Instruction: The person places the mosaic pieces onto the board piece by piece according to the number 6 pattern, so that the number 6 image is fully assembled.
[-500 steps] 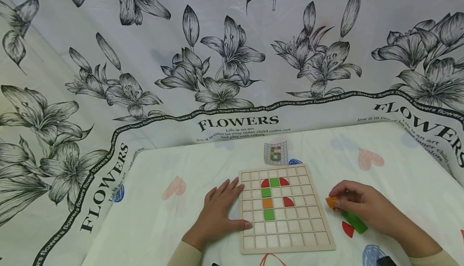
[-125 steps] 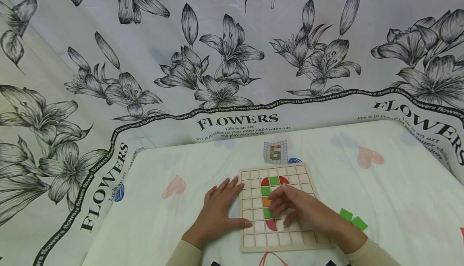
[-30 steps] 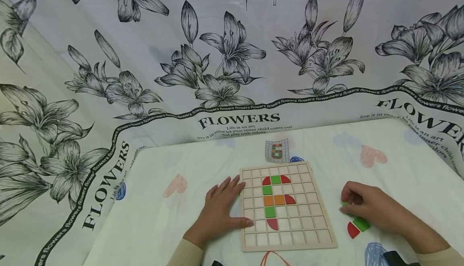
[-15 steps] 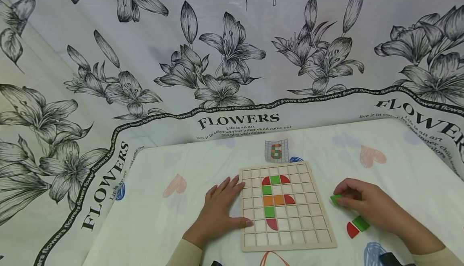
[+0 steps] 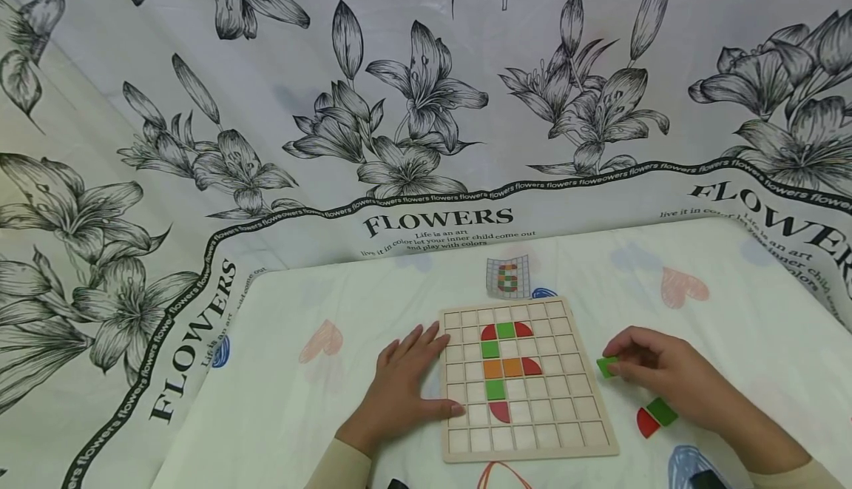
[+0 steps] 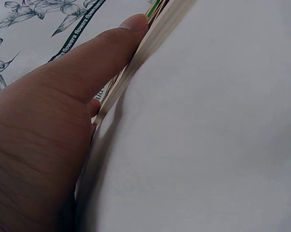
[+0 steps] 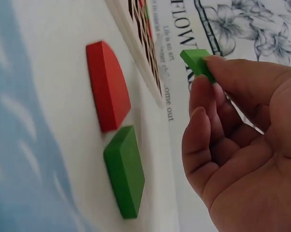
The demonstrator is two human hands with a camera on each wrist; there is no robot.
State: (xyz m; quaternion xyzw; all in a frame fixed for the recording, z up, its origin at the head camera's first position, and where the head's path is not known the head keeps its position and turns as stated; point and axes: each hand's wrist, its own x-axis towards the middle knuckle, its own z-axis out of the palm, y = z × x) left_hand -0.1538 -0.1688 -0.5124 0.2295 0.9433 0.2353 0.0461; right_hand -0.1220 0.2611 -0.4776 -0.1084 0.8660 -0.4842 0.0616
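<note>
A square wooden grid board [image 5: 559, 430] lies on the table, with red, green and orange tiles seated in some of its cells. My left hand [image 5: 402, 385] rests at the board's left edge, thumb on the rim and the other fingers spread along the side. Just right of the board, my right hand [image 5: 665, 374] pinches a green square tile [image 7: 196, 60] between thumb and fingertips, held above the cloth in the right wrist view. Below that hand, a red quarter-round tile [image 5: 647, 423] and another green square tile [image 5: 662, 410] lie touching or nearly so.
Behind the board lies a small pattern card [image 5: 507, 277] showing a coloured figure on a grid. A pale cloth [image 5: 386, 289] with printed hearts covers the table. A flower-printed curtain [image 5: 426, 104] hangs at the back. An orange-red loop [image 5: 502, 474] shows at the board's front edge.
An orange tile and a lower red tile have joined the board since the oldest frame. Over the last second my right hand has lifted a green tile and moved left. The left hand stays put.
</note>
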